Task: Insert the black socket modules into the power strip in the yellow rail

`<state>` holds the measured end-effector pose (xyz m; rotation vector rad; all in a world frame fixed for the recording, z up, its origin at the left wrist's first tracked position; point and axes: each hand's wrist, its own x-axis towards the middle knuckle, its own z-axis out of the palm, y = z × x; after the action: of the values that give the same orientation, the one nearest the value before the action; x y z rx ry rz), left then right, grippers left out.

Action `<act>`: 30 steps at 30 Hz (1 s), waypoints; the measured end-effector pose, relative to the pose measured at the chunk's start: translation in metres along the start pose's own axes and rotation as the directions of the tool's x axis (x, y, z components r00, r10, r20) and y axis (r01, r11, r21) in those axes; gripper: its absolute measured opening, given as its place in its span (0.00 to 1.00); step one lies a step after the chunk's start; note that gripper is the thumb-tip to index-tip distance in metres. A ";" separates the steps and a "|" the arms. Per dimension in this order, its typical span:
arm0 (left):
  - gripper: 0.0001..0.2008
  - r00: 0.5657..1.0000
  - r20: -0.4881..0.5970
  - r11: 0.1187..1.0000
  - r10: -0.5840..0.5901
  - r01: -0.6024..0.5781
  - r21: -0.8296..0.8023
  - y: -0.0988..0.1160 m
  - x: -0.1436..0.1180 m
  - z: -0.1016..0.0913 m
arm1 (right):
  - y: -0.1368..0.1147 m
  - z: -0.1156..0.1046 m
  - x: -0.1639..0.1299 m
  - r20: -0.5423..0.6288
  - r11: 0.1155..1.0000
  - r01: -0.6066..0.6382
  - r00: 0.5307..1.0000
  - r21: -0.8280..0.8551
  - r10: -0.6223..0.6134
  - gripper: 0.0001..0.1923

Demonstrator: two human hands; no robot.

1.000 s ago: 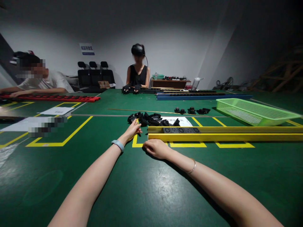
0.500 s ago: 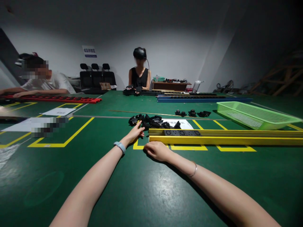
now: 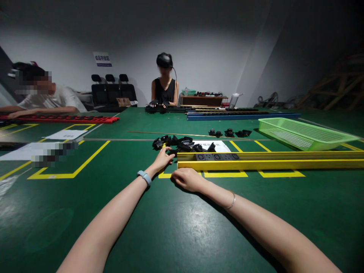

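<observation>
My left hand (image 3: 162, 159) reaches to the near edge of a pile of black plastic parts (image 3: 184, 142), its thumb and fingers apart. Its fingertips are at the dark parts, and I see no part clearly gripped. My right hand (image 3: 186, 179) rests closed on the table just in front of the left end of a yellow channel rail (image 3: 270, 164). Its fingers curl under, so whatever they may hold is hidden. A row of black socket modules (image 3: 217, 157) sits inside the rail near that end.
A green plastic basket (image 3: 307, 138) stands at the right, behind the rail. Small black parts (image 3: 229, 132) and a thin brass-coloured strip (image 3: 159, 132) lie beyond the pile. Blue rails (image 3: 241, 116) and a red rail (image 3: 85, 120) lie farther off, near two co-workers.
My left hand's extended index finger has drawn in, and the hand has shifted slightly at the pile. My right hand stays by the rail end. The whole view has shifted a little.
</observation>
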<state>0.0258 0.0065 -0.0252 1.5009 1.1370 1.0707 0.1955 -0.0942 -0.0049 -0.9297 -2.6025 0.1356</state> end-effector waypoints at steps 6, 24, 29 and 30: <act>0.19 0.996 0.026 0.994 0.090 -0.091 0.066 -0.004 0.000 -0.001 | -0.001 -0.001 0.000 0.008 1.000 -0.011 1.000 0.005 0.011 0.07; 0.30 0.997 0.023 0.981 0.077 -0.080 0.178 0.008 -0.004 -0.004 | -0.001 -0.002 0.000 0.008 1.000 -0.016 1.000 0.024 0.016 0.07; 0.32 0.977 0.211 0.997 0.021 -0.036 0.065 0.014 -0.008 -0.016 | 0.001 0.001 0.000 0.005 1.000 -0.006 1.000 0.013 0.006 0.07; 0.33 0.963 0.270 1.000 0.001 -0.007 0.021 0.016 -0.009 -0.018 | 0.002 0.001 0.000 0.005 1.000 -0.008 1.000 0.011 0.008 0.07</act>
<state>0.0089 -0.0017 -0.0076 1.6117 0.9568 0.8274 0.1963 -0.0932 -0.0061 -0.9371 -2.6000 0.1550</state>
